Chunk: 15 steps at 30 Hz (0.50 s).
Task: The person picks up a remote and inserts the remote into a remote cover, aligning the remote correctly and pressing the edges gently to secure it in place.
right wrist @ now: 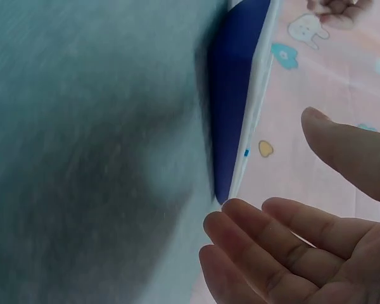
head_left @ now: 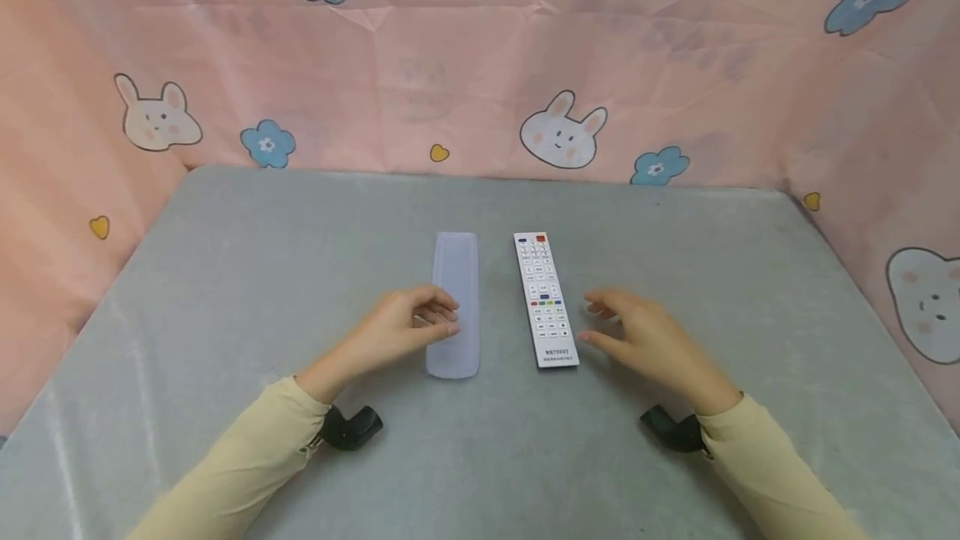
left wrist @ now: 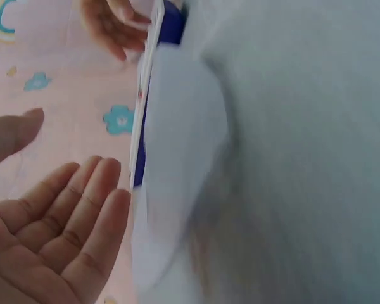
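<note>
Your slim, hard remote (head_left: 544,298), white-faced with a blue underside, lies on the grey tabletop (head_left: 300,232). Left of the remote lies a translucent, round-cornered cover (head_left: 457,265). Your left hand (head_left: 405,321) hovers over it, your right hand (head_left: 647,342) just right of the remote, thumbs and fingers apart. Tabletop separates remote from cover and stretches beyond to its back edge.

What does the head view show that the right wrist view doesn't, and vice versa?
Only head: lettering on the remote, the pale cover plainly, and both sleeves.
Only right wrist: the palm side of the right hand, and the remote's blue side broadly, just a thin dark edge from above.
Both: remote, right hand, left hand, table, printed cloth.
</note>
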Each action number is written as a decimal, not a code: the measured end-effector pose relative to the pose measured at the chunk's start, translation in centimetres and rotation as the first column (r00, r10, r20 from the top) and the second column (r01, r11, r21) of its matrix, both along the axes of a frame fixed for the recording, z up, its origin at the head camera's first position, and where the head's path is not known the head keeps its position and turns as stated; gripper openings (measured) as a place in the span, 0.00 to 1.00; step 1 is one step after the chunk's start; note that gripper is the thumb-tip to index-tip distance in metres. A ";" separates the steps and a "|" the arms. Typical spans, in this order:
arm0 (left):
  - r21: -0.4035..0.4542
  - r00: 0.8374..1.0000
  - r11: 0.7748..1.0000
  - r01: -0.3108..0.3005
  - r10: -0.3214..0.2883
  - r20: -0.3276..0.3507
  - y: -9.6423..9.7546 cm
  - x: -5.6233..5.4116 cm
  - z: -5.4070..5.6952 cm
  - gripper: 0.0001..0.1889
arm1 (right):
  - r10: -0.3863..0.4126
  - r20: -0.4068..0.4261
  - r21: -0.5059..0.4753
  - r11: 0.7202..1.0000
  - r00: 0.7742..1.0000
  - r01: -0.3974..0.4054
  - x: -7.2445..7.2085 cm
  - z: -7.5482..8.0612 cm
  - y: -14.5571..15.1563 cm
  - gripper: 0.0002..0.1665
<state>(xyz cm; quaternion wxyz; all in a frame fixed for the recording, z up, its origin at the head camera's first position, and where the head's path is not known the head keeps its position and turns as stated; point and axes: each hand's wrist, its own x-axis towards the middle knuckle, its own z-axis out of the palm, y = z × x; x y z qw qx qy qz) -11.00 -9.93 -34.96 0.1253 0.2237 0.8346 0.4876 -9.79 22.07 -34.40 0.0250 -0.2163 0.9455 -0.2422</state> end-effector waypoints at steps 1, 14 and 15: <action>-0.002 1.000 1.000 0.001 -0.001 0.000 0.6 0.0 0.0 0.13 | 0.003 0.003 -0.012 1.000 1.000 -0.003 -0.1 -0.1 -0.1 0.29; -0.105 0.994 0.994 -0.018 0.029 0.109 6.6 -0.8 -0.4 0.16 | -0.040 0.098 -0.136 0.989 0.994 0.053 -0.3 -1.8 -0.8 0.24; -0.109 0.992 0.994 -0.013 0.026 0.120 6.9 -0.8 -0.4 0.16 | -0.046 0.112 -0.149 0.987 0.993 0.062 -0.2 -1.8 -0.8 0.24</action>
